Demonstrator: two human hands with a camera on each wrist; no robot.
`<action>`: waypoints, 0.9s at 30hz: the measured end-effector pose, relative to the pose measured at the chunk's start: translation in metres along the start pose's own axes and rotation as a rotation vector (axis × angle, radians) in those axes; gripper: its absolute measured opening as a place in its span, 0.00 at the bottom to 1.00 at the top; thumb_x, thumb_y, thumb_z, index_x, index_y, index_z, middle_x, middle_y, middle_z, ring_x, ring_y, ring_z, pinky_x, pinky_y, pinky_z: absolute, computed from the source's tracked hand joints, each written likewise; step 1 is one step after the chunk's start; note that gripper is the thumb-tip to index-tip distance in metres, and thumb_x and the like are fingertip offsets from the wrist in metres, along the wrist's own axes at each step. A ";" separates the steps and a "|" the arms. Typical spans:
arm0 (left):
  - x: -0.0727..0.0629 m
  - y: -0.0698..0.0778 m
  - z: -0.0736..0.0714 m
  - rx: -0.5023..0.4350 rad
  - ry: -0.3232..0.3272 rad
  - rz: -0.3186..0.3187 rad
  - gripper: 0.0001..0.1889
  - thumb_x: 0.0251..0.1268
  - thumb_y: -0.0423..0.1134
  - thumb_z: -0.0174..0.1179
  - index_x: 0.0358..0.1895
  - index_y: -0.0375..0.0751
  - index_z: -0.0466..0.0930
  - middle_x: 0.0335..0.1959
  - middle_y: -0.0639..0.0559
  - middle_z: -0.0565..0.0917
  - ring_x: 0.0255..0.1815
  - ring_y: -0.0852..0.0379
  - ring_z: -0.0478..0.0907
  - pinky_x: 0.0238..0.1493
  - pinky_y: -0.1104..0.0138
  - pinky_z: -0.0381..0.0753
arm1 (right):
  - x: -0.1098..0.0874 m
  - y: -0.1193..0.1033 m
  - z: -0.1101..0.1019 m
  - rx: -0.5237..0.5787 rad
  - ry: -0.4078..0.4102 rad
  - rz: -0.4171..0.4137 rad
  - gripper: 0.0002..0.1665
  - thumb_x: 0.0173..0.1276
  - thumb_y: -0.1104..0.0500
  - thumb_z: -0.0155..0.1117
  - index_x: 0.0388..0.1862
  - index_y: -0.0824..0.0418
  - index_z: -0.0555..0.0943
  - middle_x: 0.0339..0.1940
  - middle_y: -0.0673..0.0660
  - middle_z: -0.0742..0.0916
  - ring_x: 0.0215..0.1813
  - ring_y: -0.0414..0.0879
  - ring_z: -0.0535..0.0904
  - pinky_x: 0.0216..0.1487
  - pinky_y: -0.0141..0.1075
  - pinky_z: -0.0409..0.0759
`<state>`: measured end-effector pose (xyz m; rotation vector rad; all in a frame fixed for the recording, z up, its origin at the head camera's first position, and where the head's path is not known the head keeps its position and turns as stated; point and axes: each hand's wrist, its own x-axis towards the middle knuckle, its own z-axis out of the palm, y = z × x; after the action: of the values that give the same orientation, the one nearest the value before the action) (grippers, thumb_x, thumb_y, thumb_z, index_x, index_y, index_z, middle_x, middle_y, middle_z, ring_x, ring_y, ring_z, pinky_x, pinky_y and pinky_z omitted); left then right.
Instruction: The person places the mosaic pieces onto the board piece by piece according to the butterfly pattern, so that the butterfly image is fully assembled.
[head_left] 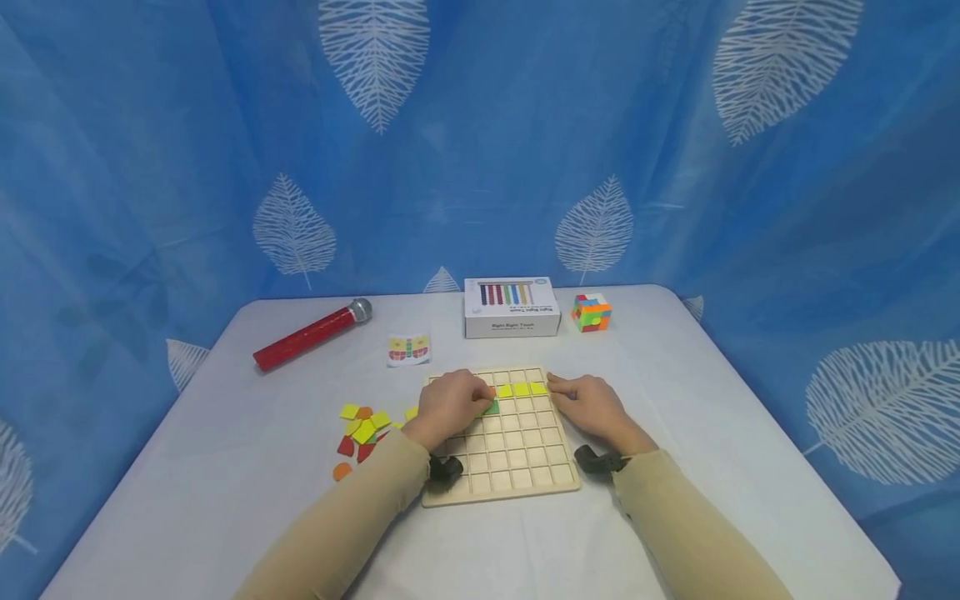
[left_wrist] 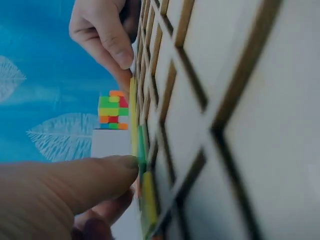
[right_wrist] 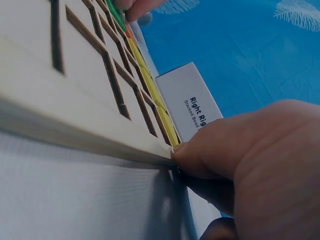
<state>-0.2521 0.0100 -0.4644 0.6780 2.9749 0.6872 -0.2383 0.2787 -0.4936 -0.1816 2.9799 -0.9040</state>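
My left hand is over the upper left part of a wooden grid board. Between thumb and fingertip it pinches a green tile, just below an orange piece in the upper row. Three yellow square tiles continue that row to the right. At the board's upper right corner, my right hand grips the edge. The right wrist view shows its thumb pressed on that corner, the other fingers mostly hidden. Below those rows, the visible cells are bare wood.
Left of the board lies a loose pile of yellow, red and orange pieces. Behind are a pattern card, a red microphone-shaped tube, a white box and a colour puzzle cube. A blue leaf-patterned curtain surrounds the table.
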 end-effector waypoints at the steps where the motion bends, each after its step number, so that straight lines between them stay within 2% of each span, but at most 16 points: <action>1: -0.002 0.000 -0.003 -0.005 -0.003 -0.020 0.07 0.67 0.48 0.69 0.44 0.59 0.92 0.46 0.60 0.89 0.49 0.56 0.86 0.37 0.60 0.82 | 0.000 0.000 0.000 0.003 -0.001 0.001 0.23 0.75 0.48 0.62 0.65 0.54 0.82 0.70 0.49 0.81 0.74 0.59 0.72 0.72 0.57 0.69; 4: -0.015 -0.005 -0.014 -0.031 -0.007 -0.086 0.09 0.67 0.51 0.69 0.46 0.59 0.92 0.48 0.59 0.87 0.53 0.54 0.83 0.45 0.57 0.82 | -0.001 -0.002 0.001 0.012 -0.005 0.010 0.23 0.75 0.48 0.62 0.65 0.54 0.82 0.70 0.49 0.81 0.75 0.59 0.72 0.72 0.57 0.69; 7: -0.036 -0.020 -0.031 -0.059 -0.006 -0.155 0.11 0.67 0.52 0.68 0.48 0.56 0.91 0.50 0.58 0.87 0.54 0.53 0.81 0.53 0.53 0.81 | -0.003 -0.005 0.000 0.020 -0.007 0.026 0.23 0.75 0.49 0.62 0.65 0.53 0.82 0.70 0.48 0.80 0.75 0.59 0.71 0.73 0.58 0.68; 12: -0.073 -0.061 -0.057 -0.092 0.026 -0.266 0.13 0.66 0.50 0.70 0.49 0.53 0.90 0.49 0.55 0.87 0.44 0.54 0.78 0.50 0.54 0.82 | -0.003 -0.006 -0.003 0.026 -0.004 0.034 0.22 0.76 0.49 0.61 0.65 0.53 0.82 0.71 0.48 0.79 0.76 0.59 0.70 0.73 0.58 0.67; 15: -0.087 -0.080 -0.064 -0.161 0.032 -0.349 0.14 0.66 0.48 0.71 0.52 0.51 0.88 0.47 0.53 0.86 0.41 0.54 0.78 0.42 0.59 0.84 | -0.003 -0.004 -0.007 0.023 -0.002 0.035 0.23 0.76 0.49 0.60 0.66 0.53 0.82 0.72 0.48 0.79 0.76 0.59 0.70 0.74 0.58 0.67; 18: -0.095 -0.092 -0.064 -0.244 0.005 -0.413 0.16 0.65 0.48 0.71 0.53 0.49 0.87 0.43 0.51 0.85 0.36 0.53 0.79 0.32 0.64 0.84 | -0.003 -0.003 -0.010 0.016 -0.003 0.030 0.23 0.77 0.49 0.60 0.66 0.53 0.82 0.72 0.49 0.79 0.76 0.60 0.70 0.74 0.59 0.67; 20: -0.097 -0.097 -0.063 -0.291 -0.023 -0.434 0.16 0.64 0.48 0.73 0.52 0.48 0.88 0.41 0.50 0.84 0.32 0.52 0.79 0.27 0.65 0.83 | -0.003 -0.002 -0.011 0.021 -0.008 0.029 0.23 0.77 0.49 0.60 0.66 0.54 0.82 0.72 0.49 0.79 0.76 0.61 0.70 0.74 0.59 0.67; 24: -0.099 -0.101 -0.060 -0.271 -0.063 -0.425 0.16 0.60 0.48 0.75 0.49 0.51 0.88 0.42 0.52 0.84 0.31 0.54 0.79 0.28 0.66 0.82 | -0.004 -0.003 -0.010 0.042 -0.019 0.022 0.23 0.76 0.49 0.60 0.66 0.54 0.81 0.72 0.50 0.79 0.76 0.61 0.70 0.74 0.59 0.67; 27: -0.101 -0.104 -0.061 -0.209 -0.055 -0.416 0.17 0.60 0.49 0.75 0.51 0.51 0.87 0.44 0.52 0.84 0.35 0.55 0.78 0.31 0.66 0.82 | -0.004 -0.005 -0.007 0.052 -0.019 0.013 0.23 0.76 0.49 0.60 0.66 0.55 0.82 0.72 0.50 0.79 0.76 0.60 0.70 0.74 0.58 0.67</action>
<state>-0.2098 -0.1417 -0.4609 0.0586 2.7986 0.9011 -0.2346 0.2787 -0.4850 -0.1679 2.9326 -0.9721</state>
